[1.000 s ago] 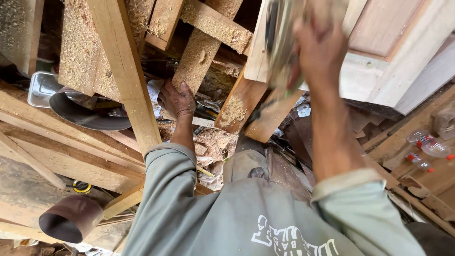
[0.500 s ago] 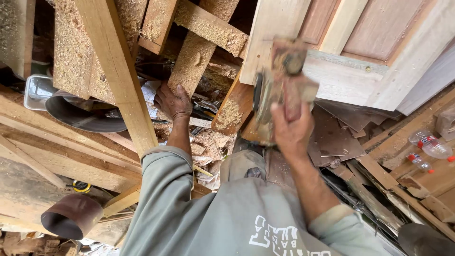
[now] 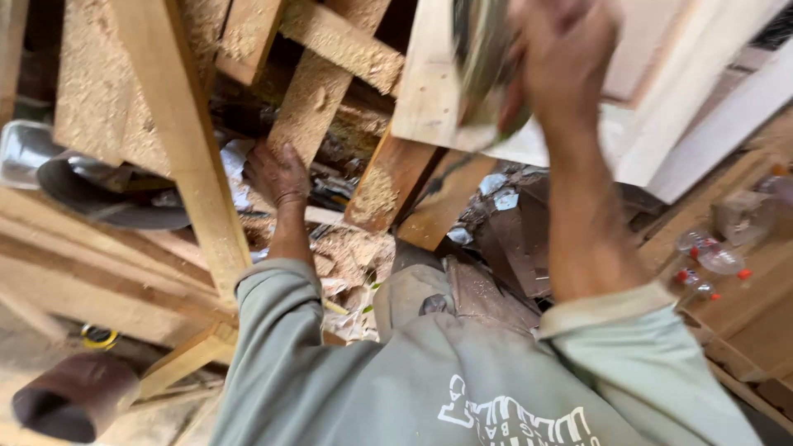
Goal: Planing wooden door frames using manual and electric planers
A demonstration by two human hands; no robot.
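Right hand (image 3: 562, 58) grips a blurred grey tool (image 3: 487, 66); left hand (image 3: 279, 172), well apart, should brace the sawdust-covered wooden beam (image 3: 318, 91) firmly.

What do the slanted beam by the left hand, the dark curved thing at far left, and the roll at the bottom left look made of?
Beam: raw, unfinished wood, with visible grain under a coat of sawdust. Left hand rests beside it. Curved thing: probably metal, dark with a dull sheen, maybe a pan or a blade. Roll: brown, matte, hollow; possibly sanding paper, but that is unclear.
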